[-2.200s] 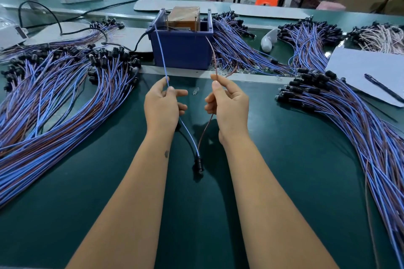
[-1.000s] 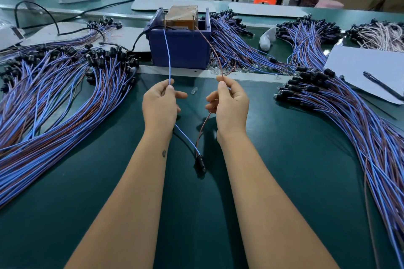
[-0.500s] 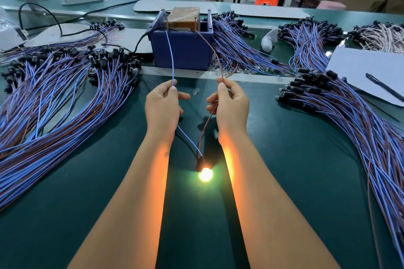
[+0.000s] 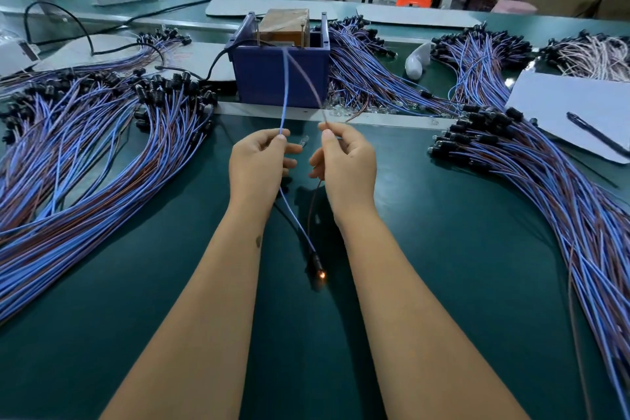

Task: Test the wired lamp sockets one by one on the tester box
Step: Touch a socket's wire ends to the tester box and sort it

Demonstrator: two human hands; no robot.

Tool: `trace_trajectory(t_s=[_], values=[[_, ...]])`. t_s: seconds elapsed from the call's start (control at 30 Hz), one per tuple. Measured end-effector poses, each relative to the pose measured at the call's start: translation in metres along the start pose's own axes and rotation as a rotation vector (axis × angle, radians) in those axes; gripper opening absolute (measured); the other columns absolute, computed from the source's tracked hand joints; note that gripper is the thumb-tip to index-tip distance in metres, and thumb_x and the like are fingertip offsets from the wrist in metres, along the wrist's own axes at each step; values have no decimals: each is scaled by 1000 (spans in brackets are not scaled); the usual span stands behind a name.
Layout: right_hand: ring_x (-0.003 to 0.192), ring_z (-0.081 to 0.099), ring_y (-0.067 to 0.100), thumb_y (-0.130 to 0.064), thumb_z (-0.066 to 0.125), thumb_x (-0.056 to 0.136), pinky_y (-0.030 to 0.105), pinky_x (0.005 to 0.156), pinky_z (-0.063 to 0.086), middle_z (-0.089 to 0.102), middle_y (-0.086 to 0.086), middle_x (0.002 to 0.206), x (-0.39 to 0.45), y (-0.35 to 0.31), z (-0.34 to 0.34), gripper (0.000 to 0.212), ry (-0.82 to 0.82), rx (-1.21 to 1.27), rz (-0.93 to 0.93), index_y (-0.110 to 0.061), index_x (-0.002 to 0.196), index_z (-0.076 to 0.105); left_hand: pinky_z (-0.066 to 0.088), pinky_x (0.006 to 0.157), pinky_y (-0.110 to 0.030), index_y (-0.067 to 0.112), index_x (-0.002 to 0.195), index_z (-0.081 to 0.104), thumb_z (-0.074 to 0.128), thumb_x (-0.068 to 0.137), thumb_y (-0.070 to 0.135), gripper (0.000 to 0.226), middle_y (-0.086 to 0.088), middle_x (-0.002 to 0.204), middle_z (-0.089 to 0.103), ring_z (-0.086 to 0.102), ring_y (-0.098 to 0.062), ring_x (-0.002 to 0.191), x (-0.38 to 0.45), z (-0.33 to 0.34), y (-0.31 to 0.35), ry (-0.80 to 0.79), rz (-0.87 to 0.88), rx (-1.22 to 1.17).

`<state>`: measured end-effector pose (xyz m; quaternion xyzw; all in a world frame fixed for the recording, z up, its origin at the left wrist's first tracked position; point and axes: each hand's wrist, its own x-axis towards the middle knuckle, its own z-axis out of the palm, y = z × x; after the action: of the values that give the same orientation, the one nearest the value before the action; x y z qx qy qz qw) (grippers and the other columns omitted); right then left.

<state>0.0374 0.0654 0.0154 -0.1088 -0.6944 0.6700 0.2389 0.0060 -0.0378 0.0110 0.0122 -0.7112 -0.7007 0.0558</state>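
Widest of all, a green table (image 4: 443, 300), carrying everything. Along its left edge, a big fan of wired sockets (image 4: 85, 160), blue and brown leads, black heads toward the far side. Along the right edge, a second such bundle (image 4: 552, 187). At the far right corner, a white sheet (image 4: 559, 102) with a pen (image 4: 596, 136) on it.

At the middle of the far edge, the blue tester box (image 4: 279, 82), with a brown block (image 4: 284, 25) inside and thin upright contact pins at its top.

Just before the box, two hands, a little apart. Left hand (image 4: 259, 164) pinching the blue lead (image 4: 284, 92) between thumb and forefinger. Right hand (image 4: 344, 160) pinching the brown lead (image 4: 308, 78) the same way. Both leads rising toward the top of the box and drawing close together there. Impossible to tell, from the blur, whether the bare ends touch the pins.

Near the middle of the table, between the two forearms, the lamp socket (image 4: 315, 261) under test, lying on the green surface, with only a faint orange glow at its bulb (image 4: 321, 274). Just beside the left fingers, a small loose glass bulb (image 4: 304, 140).

Judged from this, the contact step of one socket. To do well: grip each lead on the insulation, never the bare tip; press each end firmly on its own pin; hold the two ends apart from each other to avoid a short; watch for a full, steady light before sorting.
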Motion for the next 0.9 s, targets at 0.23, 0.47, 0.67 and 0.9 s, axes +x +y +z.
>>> trace_trajectory(t_s=[0.23, 0.47, 0.67, 0.9], values=[[67, 65, 24, -20, 56, 91, 53, 68, 56, 66, -5, 65, -3, 4, 6, 15, -136, -217, -75, -26, 83, 67, 55, 68, -29, 19, 88, 77, 62, 93, 19, 15, -4, 82, 74, 66, -15, 75, -4, 1, 7, -121, -18, -138], [63, 62, 18, -11, 61, 89, 47, 69, 57, 67, 1, 68, -6, -1, 3, 10, -245, -133, -57, -15, 85, 69, 48, 59, -30, 8, 87, 70, 60, 95, 17, 15, -14, 75, 62, 53, -25, 66, -5, 1, 10, -156, -84, -217], [45, 56, 13, -14, 63, 93, 20, 44, 43, 61, 1, 63, -4, -7, -6, 10, -415, 1, 163, -8, 86, 66, 47, 51, -16, 16, 82, 60, 58, 98, 11, 17, 4, 62, 65, 56, -5, 52, 1, -8, 14, -9, -110, -590], [72, 51, 22, -38, 55, 97, 31, 55, 34, 62, 1, 78, -3, -5, -13, 23, -26, -709, -207, -22, 98, 73, 48, 59, -18, 23, 82, 64, 63, 96, 16, 16, 6, 72, 72, 63, -7, 62, 1, -12, 12, 1, 1, -432]])
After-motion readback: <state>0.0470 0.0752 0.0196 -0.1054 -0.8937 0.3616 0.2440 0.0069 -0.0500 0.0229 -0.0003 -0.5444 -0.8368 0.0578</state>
